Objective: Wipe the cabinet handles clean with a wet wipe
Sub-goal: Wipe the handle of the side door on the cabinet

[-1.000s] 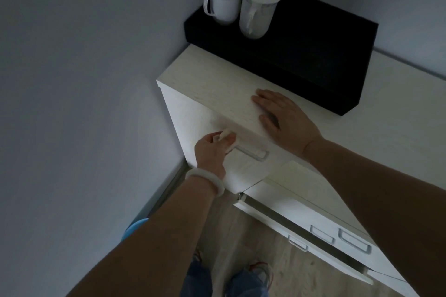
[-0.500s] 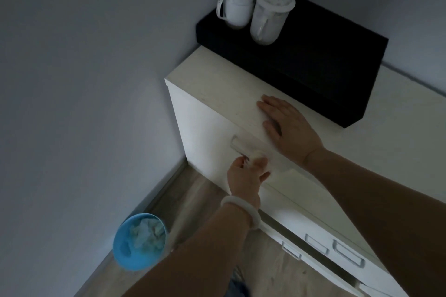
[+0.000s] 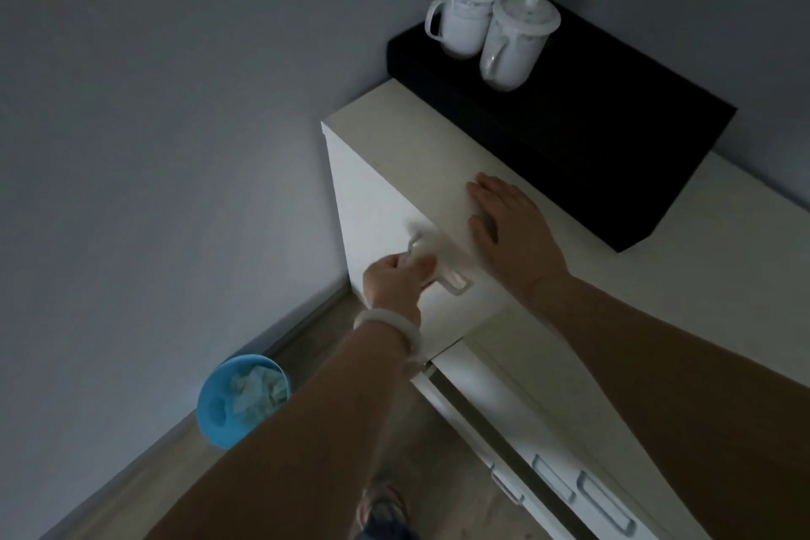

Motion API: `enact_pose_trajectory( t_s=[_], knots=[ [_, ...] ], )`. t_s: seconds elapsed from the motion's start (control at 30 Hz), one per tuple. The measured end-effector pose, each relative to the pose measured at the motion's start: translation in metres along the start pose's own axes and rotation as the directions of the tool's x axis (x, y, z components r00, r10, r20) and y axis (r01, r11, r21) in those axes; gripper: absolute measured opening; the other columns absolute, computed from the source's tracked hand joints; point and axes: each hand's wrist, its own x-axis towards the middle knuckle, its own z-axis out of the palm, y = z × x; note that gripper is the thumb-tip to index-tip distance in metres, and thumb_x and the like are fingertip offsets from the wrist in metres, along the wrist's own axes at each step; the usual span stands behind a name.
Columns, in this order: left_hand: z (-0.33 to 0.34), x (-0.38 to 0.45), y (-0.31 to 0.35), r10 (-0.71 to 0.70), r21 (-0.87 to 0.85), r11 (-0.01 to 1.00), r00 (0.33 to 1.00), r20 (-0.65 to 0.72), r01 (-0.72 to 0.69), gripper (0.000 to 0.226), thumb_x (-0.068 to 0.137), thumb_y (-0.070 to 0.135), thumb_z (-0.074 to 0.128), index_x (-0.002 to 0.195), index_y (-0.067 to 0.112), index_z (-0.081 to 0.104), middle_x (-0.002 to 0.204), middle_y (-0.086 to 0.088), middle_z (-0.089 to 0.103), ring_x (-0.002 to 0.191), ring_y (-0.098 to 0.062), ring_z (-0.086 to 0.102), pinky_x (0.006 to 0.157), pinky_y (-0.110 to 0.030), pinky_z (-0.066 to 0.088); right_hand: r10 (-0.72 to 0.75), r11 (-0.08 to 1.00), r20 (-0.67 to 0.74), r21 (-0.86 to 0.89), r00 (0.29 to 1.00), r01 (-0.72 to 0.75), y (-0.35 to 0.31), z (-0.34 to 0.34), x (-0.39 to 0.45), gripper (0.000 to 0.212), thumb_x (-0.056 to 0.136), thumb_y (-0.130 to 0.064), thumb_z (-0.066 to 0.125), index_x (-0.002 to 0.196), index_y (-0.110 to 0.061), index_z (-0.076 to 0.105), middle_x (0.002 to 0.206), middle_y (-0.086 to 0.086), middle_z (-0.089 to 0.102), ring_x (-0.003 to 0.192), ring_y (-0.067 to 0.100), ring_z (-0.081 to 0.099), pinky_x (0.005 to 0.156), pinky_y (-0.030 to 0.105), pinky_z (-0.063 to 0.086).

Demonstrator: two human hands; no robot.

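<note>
dim grey walls are framing a white cabinet (image 3: pixel 394 197) at centre frame. we are pinching a wet wipe (image 3: pixel 423 261) on its upper handle (image 3: pixel 438 265) with our left hand (image 3: pixel 396 281); our right hand (image 3: pixel 510 232) is resting flat on top. lower-right handles (image 3: pixel 607 509) are still waiting, we judge.

Matt pale cabinet (image 3: pixel 420 136), glossy ceramic cups (image 3: pixel 513 44) — matt black box (image 3: pixel 613 136)
</note>
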Motion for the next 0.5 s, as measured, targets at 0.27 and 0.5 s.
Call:
enact_pose_trajectory(
  t_s=[0.27, 0.5],
  knots=[
    [0.014, -0.033, -0.021, 0.052, 0.126, 0.991, 0.991, -0.12, -0.036, 0.013, 0.082, 0.013, 0.072, 0.087, 0.002, 0.068, 0.074, -0.01, 0.063, 0.063, -0.018, 0.054, 0.06, -0.029, 0.052, -0.021, 0.998, -0.006, -0.063, 1.0, 0.02, -0.004, 0.0, 0.0, 0.051, 0.098, -0.029, 0.032, 0.146, -0.014, 0.037, 0.154, 0.005, 0.035, 0.143, 0.017, 0.029, 0.121, 0.035, 0.017],
    [0.015, -0.017, 0.001, 0.159, 0.163, 0.978, 0.967, -0.199, -0.127, 0.008, 0.078, 0.006, 0.065, 0.071, 0.011, 0.065, 0.066, -0.002, 0.056, 0.063, -0.02, 0.05, 0.058, -0.031, 0.044, -0.046, 0.994, -0.02, -0.097, 0.999, 0.043, -0.003, 0.002, 0.0, 0.049, 0.099, -0.026, 0.034, 0.146, -0.012, 0.038, 0.154, 0.006, 0.036, 0.143, 0.017, 0.029, 0.12, 0.038, 0.019]
  ],
)
